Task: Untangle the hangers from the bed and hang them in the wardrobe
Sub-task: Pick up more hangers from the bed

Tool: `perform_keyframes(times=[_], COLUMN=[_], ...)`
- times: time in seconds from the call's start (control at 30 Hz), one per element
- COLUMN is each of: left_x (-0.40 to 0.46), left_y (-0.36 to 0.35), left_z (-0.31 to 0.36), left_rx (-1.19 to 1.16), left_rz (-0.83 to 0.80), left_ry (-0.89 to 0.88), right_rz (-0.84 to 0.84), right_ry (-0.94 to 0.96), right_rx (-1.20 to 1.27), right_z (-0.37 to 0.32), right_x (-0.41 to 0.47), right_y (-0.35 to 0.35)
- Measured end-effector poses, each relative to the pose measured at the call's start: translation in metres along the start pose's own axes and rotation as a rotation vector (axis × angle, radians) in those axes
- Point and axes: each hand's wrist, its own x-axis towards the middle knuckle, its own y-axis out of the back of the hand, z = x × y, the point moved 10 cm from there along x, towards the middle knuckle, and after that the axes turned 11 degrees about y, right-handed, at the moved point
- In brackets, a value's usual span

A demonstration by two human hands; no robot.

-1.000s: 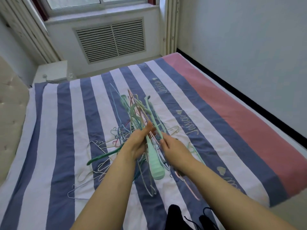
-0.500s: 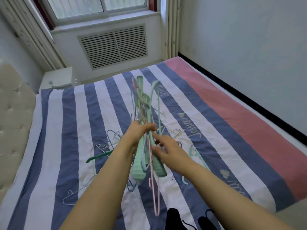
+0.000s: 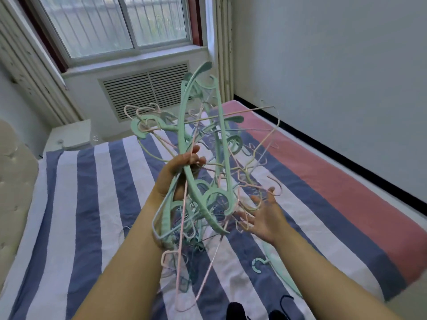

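Hangers, a snarled bundle of mint-green plastic and thin pink wire ones (image 3: 201,176), hang mid-frame above the blue-and-white striped bed (image 3: 87,204). The left hand (image 3: 180,172) grips a green arm; the right hand (image 3: 265,215), fingers spread wide, reaches underneath. One green hanger (image 3: 272,262) lies loose lower right. Nothing seems separated yet; no wardrobe shows.

Tangle of hangers (image 3: 203,172) fills the centre above the bed (image 3: 76,204), wire ends jutting right over the open right hand (image 3: 265,218); bare striped bed left, pink strip far right, one stray hanger (image 3: 270,262) near right.
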Motion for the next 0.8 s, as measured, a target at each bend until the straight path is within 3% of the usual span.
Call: perform_keyframes(times=[0.1, 0.17, 0.3, 0.37, 0.43, 0.47, 0.5, 0.53, 0.6, 0.67, 0.73, 0.8], left_x=[-0.011, -0.018, -0.029, -0.030, -0.028, -0.026, -0.023, -0.021, -0.019, -0.016, -0.012, -0.008], left_y=[0.013, 0.029, 0.047, 0.050, 0.050, 0.048, 0.045, 0.039, 0.016, -0.009, -0.034, -0.053], left_z=[-0.007, -0.014, -0.037, -0.050, -0.067, -0.074, -0.084, -0.093, -0.112, -0.135, -0.155, -0.174], left_rx=[-0.150, -0.197, -0.227, -0.196, -0.092, -0.020, 0.046, 0.095, 0.123, 0.207, 0.280, 0.315], left_rz=[-0.029, 0.033, 0.140, 0.158, 0.203, 0.224, 0.236, 0.231, 0.147, 0.068, 0.005, -0.017], left_ry=[0.018, 0.012, 0.027, 0.050, 0.099, 0.114, 0.144, 0.158, 0.173, 0.218, 0.238, 0.269], right_rz=[0.005, 0.007, 0.165, 0.345, 0.652, 0.728, 0.690, 0.545, 0.124, -0.109, -0.108, 0.047], right_ry=[0.014, 0.094, 0.288, 0.385, 0.619, 0.760, 0.872, 0.930, 0.754, 0.499, 0.400, 0.416], right_rx=[-0.257, -0.386, -0.616, -0.624, -0.547, -0.564, -0.624, -0.708, -0.968, -1.315, -1.520, -1.413], right_z=[0.007, 0.007, -0.010, -0.027, -0.062, -0.081, -0.098, -0.107, -0.088, -0.050, -0.036, -0.049], right_x=[-0.006, -0.010, -0.024, -0.041, -0.081, -0.105, -0.125, -0.135, -0.138, -0.143, -0.153, -0.167], right_y=[0.008, 0.009, 0.022, 0.040, 0.069, 0.071, 0.060, 0.038, -0.013, -0.028, -0.017, 0.013])
